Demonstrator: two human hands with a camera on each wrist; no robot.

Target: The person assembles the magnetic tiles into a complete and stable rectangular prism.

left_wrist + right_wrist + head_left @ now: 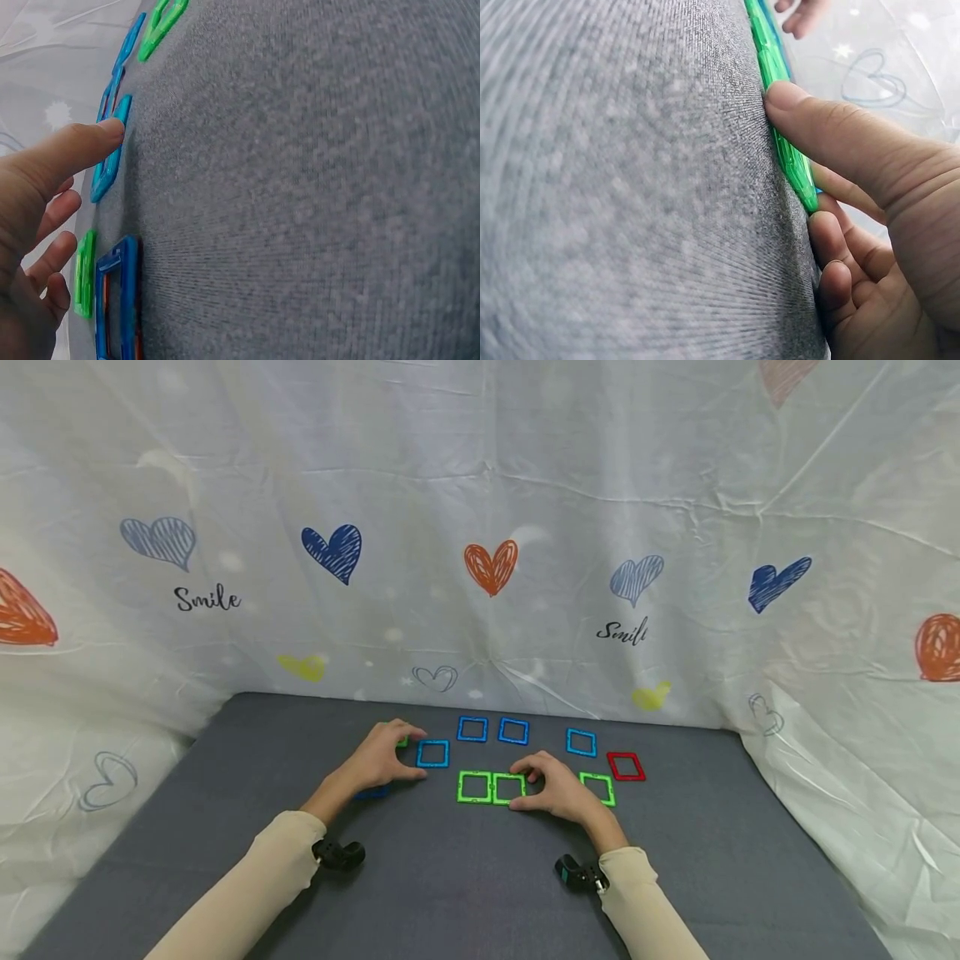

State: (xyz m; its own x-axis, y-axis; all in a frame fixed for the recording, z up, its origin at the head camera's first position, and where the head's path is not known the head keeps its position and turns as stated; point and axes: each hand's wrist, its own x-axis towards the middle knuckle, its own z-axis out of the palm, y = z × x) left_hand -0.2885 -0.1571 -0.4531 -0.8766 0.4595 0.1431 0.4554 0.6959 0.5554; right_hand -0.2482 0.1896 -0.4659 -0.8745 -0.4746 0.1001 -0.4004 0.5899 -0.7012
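Observation:
My right hand (pixel 558 787) grips a green square magnetic tile (pixel 504 775) by its edges, thumb on the near edge and fingers at the far one. That tile lies flat, side against side with another green tile (pixel 475 800) on its left. In the right wrist view the thumb touches the green edge (pixel 791 161). My left hand (pixel 378 756) is spread beside a light blue square tile (pixel 447 753), thumb apart from the fingers. In the left wrist view the thumb overlaps this blue tile (pixel 112 169); whether it touches is unclear.
Two blue tiles (pixel 472 719) (pixel 513 722) lie at the back of the grey table (pixel 465 885). Rightward are a light blue tile (pixel 581 732), a green tile (pixel 597 776) and a red tile (pixel 626 754). A dark blue tile (pixel 372 792) and a green one (pixel 402 742) are partly hidden by the left hand.

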